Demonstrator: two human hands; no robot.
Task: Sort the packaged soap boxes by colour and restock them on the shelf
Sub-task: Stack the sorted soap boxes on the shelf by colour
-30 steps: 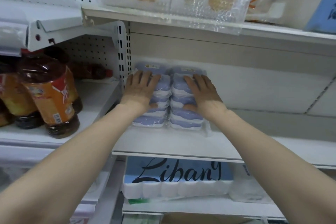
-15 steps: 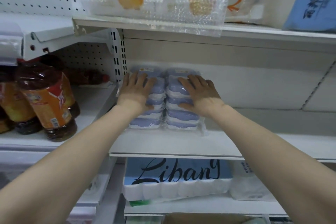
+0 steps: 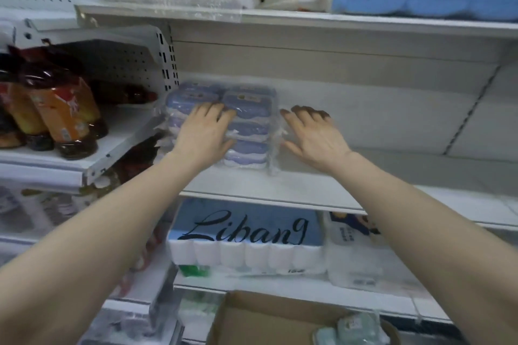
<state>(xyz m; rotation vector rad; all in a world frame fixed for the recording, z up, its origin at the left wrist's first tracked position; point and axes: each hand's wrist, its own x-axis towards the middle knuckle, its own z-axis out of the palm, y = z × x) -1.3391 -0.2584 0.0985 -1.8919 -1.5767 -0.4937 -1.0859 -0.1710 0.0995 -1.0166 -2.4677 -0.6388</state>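
A wrapped pack of blue soap boxes (image 3: pixel 248 110), 2 columns wide, stands mid-frame at the left end of the middle shelf (image 3: pixel 308 190). The left hand (image 3: pixel 203 134) lies flat on its front, fingers straight and slightly spread. The right hand (image 3: pixel 314 134) is just right of the pack, fingers wide, holding nothing. At the bottom of the frame, a cardboard box (image 3: pixel 252 316) holds pale green soap boxes (image 3: pixel 353 325).
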